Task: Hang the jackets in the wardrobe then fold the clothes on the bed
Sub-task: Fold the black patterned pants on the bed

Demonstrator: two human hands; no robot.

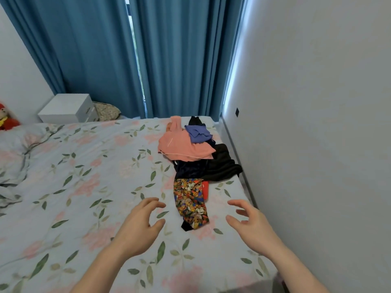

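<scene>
A heap of clothes lies along the right side of the floral bed (88,176). A multicoloured patterned garment (190,201) is nearest, with a small red item (205,190) beside it. Behind it lie a dark navy piece (190,169), a black garment (224,163), a salmon-pink top (182,148) and a blue-purple piece (197,133). My left hand (141,225) hovers left of the patterned garment, fingers spread and loosely curved, holding nothing. My right hand (251,223) hovers to its right, likewise spread and empty.
A grey wall (317,123) runs close along the bed's right edge. Blue curtains (101,56) hang behind the bed. A white box (67,108) and a flowered cushion (106,112) stand at the back left, with a red plush toy (6,118) and rumpled bedding (10,166) at the far left.
</scene>
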